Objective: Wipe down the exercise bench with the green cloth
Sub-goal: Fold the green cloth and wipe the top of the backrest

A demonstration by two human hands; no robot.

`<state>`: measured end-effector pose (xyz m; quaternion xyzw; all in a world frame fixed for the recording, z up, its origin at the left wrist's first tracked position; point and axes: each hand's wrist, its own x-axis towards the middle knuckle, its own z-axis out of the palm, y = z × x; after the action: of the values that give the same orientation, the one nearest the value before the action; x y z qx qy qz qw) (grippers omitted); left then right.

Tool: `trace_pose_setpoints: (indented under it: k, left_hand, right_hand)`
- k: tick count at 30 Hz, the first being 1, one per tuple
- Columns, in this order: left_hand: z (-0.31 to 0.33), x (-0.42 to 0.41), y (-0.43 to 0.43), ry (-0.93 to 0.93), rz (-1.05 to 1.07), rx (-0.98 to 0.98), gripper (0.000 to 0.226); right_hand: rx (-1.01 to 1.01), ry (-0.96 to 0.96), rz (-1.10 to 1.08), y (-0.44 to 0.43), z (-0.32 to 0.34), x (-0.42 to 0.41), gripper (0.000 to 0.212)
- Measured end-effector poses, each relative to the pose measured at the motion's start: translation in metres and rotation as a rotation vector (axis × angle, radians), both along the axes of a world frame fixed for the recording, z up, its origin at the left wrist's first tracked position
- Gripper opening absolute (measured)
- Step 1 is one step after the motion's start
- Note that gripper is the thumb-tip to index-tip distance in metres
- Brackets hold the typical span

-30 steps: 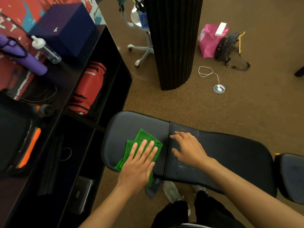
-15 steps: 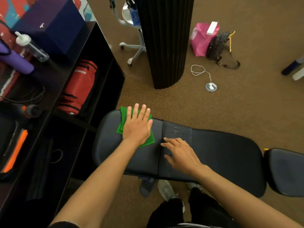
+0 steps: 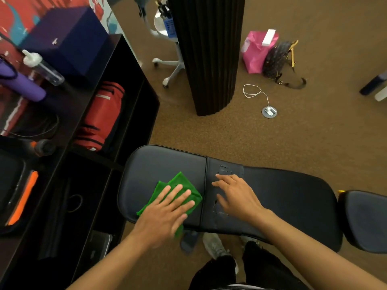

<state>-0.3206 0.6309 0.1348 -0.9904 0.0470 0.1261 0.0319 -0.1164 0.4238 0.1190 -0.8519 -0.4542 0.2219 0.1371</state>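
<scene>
Left hand [image 3: 167, 208] flat and wide on the cloth [image 3: 178, 186], fingers spread, pressing it down – not gripping. Cloth sat folded on the near left part of the bench [image 3: 293, 195], by the front edge, just left of the seam. Right hand [image 3: 236, 195] flat on the pad too, fingers splayed, holding nothing, right over the scuffed seam patch. Black shelf [image 3: 129, 65] just left of the bench – red bag [image 3: 100, 118] inside. Pink bag [image 3: 255, 53] well apart on the carpet.
</scene>
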Motion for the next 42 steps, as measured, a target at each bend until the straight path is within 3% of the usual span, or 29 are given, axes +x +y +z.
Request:
trace_pose_setpoints:
  k: [5, 10, 17, 23, 30, 37, 42]
  left_hand:
    - [-0.002, 0.078, 0.032, -0.086, 0.211, 0.099, 0.056]
    - [-0.017, 0.145, 0.015, -0.025, 0.408, 0.150, 0.062]
    - [-0.026, 0.071, -0.003, -0.065, 0.145, 0.052, 0.058]
    - [-0.030, -0.023, -0.022, -0.121, -0.072, 0.021, 0.049]
    - [-0.029, 0.056, -0.007, -0.081, -0.201, -0.039, 0.040]
    - [-0.027, 0.130, 0.020, -0.091, 0.049, -0.027, 0.040]
    - [-0.028, 0.102, -0.004, -0.142, 0.309, -0.015, 0.058]
  right_hand:
    - [0.017, -0.026, 0.102, 0.003, -0.002, -0.004, 0.049]
    - [0.070, -0.136, 0.378, 0.007, -0.009, -0.016, 0.058]
    - [0.036, -0.265, 0.508, 0.009, -0.014, -0.018, 0.040]
    - [0.054, -0.313, 0.520, 0.000, -0.012, -0.016, 0.044]
    - [0.076, -0.297, 0.476, -0.010, -0.013, -0.016, 0.042]
    - [0.043, -0.325, 0.450, -0.004, -0.009, -0.025, 0.046]
    - [0.039, -0.306, 0.451, 0.001, -0.009, -0.029, 0.047]
